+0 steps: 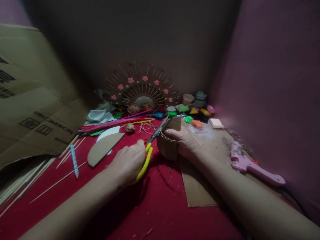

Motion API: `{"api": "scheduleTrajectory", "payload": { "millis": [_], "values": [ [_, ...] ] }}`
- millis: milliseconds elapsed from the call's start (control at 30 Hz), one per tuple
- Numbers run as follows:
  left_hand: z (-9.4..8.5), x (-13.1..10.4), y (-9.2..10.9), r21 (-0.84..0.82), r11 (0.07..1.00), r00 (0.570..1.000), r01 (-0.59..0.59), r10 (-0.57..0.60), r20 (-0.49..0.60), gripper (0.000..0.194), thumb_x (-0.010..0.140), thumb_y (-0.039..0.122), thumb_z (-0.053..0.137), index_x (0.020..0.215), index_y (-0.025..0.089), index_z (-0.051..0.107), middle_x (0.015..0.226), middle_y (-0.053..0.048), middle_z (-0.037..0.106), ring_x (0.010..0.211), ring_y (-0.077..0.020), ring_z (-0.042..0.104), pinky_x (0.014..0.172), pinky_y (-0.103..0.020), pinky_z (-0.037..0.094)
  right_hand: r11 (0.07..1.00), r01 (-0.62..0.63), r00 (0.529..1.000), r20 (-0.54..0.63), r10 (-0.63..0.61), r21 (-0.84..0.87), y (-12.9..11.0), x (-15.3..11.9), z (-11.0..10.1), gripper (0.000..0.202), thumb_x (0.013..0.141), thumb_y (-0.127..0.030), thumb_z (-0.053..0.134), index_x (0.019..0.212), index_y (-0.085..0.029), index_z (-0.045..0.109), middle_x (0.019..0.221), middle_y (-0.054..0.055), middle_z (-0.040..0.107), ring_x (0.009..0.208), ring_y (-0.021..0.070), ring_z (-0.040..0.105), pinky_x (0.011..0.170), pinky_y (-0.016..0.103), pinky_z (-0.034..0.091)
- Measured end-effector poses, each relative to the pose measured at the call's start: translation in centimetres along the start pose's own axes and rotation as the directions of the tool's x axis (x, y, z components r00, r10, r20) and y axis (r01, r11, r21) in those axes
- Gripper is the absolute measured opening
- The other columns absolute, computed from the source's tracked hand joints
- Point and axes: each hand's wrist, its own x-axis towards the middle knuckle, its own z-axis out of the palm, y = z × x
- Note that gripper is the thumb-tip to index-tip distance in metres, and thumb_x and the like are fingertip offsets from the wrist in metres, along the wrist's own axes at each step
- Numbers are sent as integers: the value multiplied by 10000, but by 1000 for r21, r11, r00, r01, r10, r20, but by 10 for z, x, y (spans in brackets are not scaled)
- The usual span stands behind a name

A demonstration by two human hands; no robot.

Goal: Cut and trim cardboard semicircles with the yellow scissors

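My left hand [131,161] is closed round the yellow handles of a pair of scissors [149,156]. Their blades point up and to the right, reaching the near side of a curved cardboard piece [166,148]. That piece is gripped in my right hand [186,141], thumb on top. A strand of twine [168,138] loops across the cardboard by the thumb and the blades. Whether the blades touch the twine I cannot tell. Left of the scissors, a half-round cardboard piece [103,150] lies partly over a pale sheet.
A pink glue gun [257,168] lies at the right on a cardboard sheet [200,191]. Pipe cleaners [115,122], a small twine ball [130,128] and coloured clay packs [183,108] lie behind. A flowered stick fan [142,86] stands at the back. A blue pencil [74,161] is left.
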Motion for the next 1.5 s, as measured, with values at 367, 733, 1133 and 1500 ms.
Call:
{"api": "scheduleTrajectory", "payload": {
  "millis": [367, 733, 1133, 1500],
  "values": [
    [-3, -1, -8, 24, 999, 999, -23, 22, 25, 209, 713, 225, 461, 889, 177, 359, 829, -149, 639, 758, -329, 634, 540, -342, 389, 1000, -21, 1000, -5, 21, 4, -6, 0, 2, 159, 614, -205, 699, 753, -214, 623, 705, -15, 630, 655, 144, 547, 686, 314, 433],
    [-5, -1, -6, -70, 997, 1000, 10, -9, 27, 187, 753, 297, 431, 882, 195, 342, 859, -126, 627, 760, -286, 627, 569, -334, 384, 999, 36, 999, 6, -36, -32, -6, 3, -1, 162, 683, -265, 663, 839, -238, 625, 735, -20, 647, 697, 153, 568, 708, 312, 422],
    [-9, -2, -2, -15, 1000, 1000, 1, -1, 29, 252, 745, 284, 448, 948, 156, 371, 907, -156, 624, 810, -320, 638, 569, -344, 393, 995, 35, 999, 28, -33, -88, -6, 2, 0, 150, 700, -253, 624, 848, -231, 624, 711, -16, 658, 721, 164, 588, 705, 304, 434],
    [-6, -2, -5, -14, 1000, 1000, -5, 5, 5, 228, 757, 289, 436, 937, 163, 375, 868, -142, 639, 782, -309, 645, 557, -337, 388, 993, 20, 1000, 4, -19, -112, -6, 2, -1, 139, 684, -263, 654, 817, -227, 637, 721, -24, 654, 706, 152, 567, 736, 316, 431]
  ]
}}
